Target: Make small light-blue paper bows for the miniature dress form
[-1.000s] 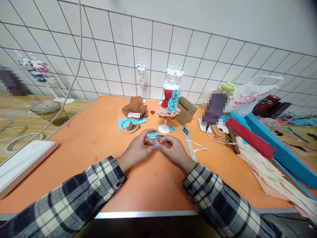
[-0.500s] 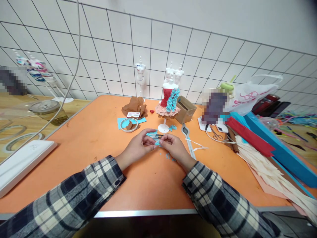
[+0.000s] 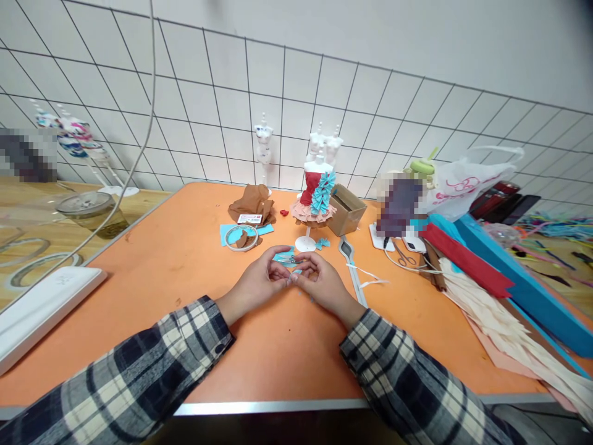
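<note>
My left hand (image 3: 260, 279) and my right hand (image 3: 325, 285) meet low over the middle of the table, thumbs and fingertips pinched together. Between them is a small piece of light-blue crepe paper (image 3: 298, 272), mostly hidden by the fingers. Just beyond the fingertips lie a small metal tool (image 3: 291, 259), its kind unclear, and more blue paper (image 3: 281, 257). Behind my hands a small dress form (image 3: 311, 188) stands upright on a white base, wearing a red bodice, blue ruffles and a pink frilled skirt. A loose blue ruffle (image 3: 323, 243) rests beside its base.
A tape roll (image 3: 227, 237) and brown crepe paper (image 3: 250, 203) lie left of the dress form; a cardboard box (image 3: 348, 216) stands right. Farther right are scissors (image 3: 406, 254) and crepe strips (image 3: 482, 312). A white power bank-like block (image 3: 50, 309) sits at left.
My right hand's fingers have curled in and its thumb has come up against the left thumb. Less of the blue paper piece shows now. The camera view has tilted slightly.
</note>
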Available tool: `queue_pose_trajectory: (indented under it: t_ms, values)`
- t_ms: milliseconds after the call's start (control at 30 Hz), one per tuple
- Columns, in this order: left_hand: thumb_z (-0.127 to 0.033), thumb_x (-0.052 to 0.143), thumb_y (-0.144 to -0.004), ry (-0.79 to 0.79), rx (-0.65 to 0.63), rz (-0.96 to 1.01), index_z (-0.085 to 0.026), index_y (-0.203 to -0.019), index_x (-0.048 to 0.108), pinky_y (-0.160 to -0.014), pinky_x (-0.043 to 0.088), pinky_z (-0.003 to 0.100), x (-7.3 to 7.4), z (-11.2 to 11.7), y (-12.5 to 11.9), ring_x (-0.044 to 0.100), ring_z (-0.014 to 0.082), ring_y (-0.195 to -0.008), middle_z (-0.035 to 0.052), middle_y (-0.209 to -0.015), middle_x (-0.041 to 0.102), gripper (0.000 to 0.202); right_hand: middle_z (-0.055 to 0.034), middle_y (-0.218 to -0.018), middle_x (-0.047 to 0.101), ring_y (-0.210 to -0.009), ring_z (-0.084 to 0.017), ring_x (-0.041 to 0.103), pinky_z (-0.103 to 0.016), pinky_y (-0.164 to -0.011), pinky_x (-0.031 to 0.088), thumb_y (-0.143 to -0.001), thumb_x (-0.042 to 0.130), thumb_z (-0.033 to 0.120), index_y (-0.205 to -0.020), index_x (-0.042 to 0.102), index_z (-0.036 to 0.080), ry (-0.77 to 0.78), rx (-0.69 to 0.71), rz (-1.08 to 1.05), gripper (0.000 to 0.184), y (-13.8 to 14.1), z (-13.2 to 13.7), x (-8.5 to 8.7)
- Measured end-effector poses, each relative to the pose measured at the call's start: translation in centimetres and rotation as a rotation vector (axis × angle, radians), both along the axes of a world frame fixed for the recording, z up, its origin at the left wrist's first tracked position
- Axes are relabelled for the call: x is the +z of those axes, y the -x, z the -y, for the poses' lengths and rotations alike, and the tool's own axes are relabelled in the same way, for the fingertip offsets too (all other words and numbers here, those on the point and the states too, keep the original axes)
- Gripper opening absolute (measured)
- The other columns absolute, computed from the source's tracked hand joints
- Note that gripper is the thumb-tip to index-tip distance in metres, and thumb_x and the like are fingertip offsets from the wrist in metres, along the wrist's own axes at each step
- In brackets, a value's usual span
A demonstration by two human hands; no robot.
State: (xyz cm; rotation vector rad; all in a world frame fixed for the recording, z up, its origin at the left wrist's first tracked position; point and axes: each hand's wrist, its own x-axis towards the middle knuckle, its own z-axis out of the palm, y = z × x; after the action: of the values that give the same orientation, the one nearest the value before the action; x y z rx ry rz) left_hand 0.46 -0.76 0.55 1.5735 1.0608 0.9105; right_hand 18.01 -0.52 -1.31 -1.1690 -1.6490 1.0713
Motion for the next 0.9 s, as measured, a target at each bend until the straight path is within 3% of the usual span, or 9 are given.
queue_pose_trajectory:
  t_ms: [67,167,333,500,600,667,900]
  values:
    - [-0.031,0.069,-0.073,-0.016,0.03,-0.004,-0.017,-0.128,0.042,-0.074,0.051,0.031,-0.1,0.0,0.0,0.066,0.0169,-0.074,-0.0018,-0.074,0.065,0.063,-0.0018,-0.088,0.063,-0.073,-0.013,0.059,-0.027,-0.067,0.048,-0.073,0.069,0.03,-0.109,0.059,0.019,0.023,0.019,-0.04,0.039,0.1,-0.1,-0.1]
    - [-0.03,0.069,-0.073,-0.036,0.045,0.004,-0.017,-0.129,0.042,-0.076,0.051,0.032,-0.5,-0.1,0.0,0.066,0.0168,-0.075,-0.0009,-0.076,0.066,0.063,0.0003,-0.078,0.062,-0.07,-0.014,0.059,-0.027,-0.066,0.047,-0.073,0.066,0.025,-0.105,0.06,0.018,0.034,0.012,-0.037,0.033,0.0,-0.3,0.0]
    - [-0.03,0.071,-0.072,-0.147,0.094,-0.113,-0.019,-0.121,0.053,-0.084,0.049,0.036,-1.3,-0.8,0.6,0.065,0.0218,-0.092,0.006,-0.095,0.068,0.053,0.001,-0.075,0.062,-0.069,-0.015,0.06,-0.028,-0.066,0.046,-0.072,0.063,0.027,-0.097,0.055,0.019,0.017,-0.122,-0.078,0.028,-2.4,-1.6,0.1]
    - [-0.028,0.064,-0.078,-0.311,0.152,-0.333,-0.021,-0.106,0.064,-0.091,0.045,0.04,-2.1,-1.5,1.6,0.062,0.024,-0.097,0.0072,-0.101,0.069,0.029,0.0022,-0.068,0.062,-0.063,-0.016,0.059,-0.027,-0.06,0.042,-0.069,0.063,0.033,-0.082,0.053,0.021,0.047,-0.34,0.171,0.02,-5.8,-4.7,-0.5]
    - [-0.028,0.059,-0.083,-0.289,0.175,-0.289,-0.021,-0.103,0.065,-0.085,0.048,0.037,-2.5,-1.2,1.2,0.063,0.023,-0.091,0.0069,-0.094,0.069,0.022,0.0003,-0.07,0.063,-0.065,-0.018,0.06,-0.028,-0.06,0.042,-0.072,0.061,0.038,-0.08,0.056,0.02,-0.006,-0.442,0.241,0.02,-5.6,-6.9,-0.5]
    - [-0.029,0.056,-0.085,-0.273,0.092,-0.287,-0.022,-0.098,0.068,-0.08,0.049,0.034,-2.6,-0.7,0.5,0.063,0.0215,-0.086,0.0063,-0.091,0.069,0.019,-0.0019,-0.075,0.066,-0.068,-0.019,0.06,-0.029,-0.061,0.042,-0.075,0.058,0.042,-0.082,0.06,0.021,-0.067,-0.469,0.298,0.022,-4.9,-7.8,-0.5]
    - [-0.023,0.056,-0.084,-0.236,0.061,-0.295,-0.023,-0.094,0.068,-0.08,0.049,0.033,-2.2,-0.3,-0.2,0.062,0.0212,-0.087,0.0053,-0.09,0.069,0.016,-0.0047,-0.075,0.066,-0.067,-0.021,0.058,-0.03,-0.061,0.041,-0.084,0.051,0.046,-0.09,0.066,0.02,-0.196,-0.539,0.434,0.03,-5.1,-6.1,-0.2]
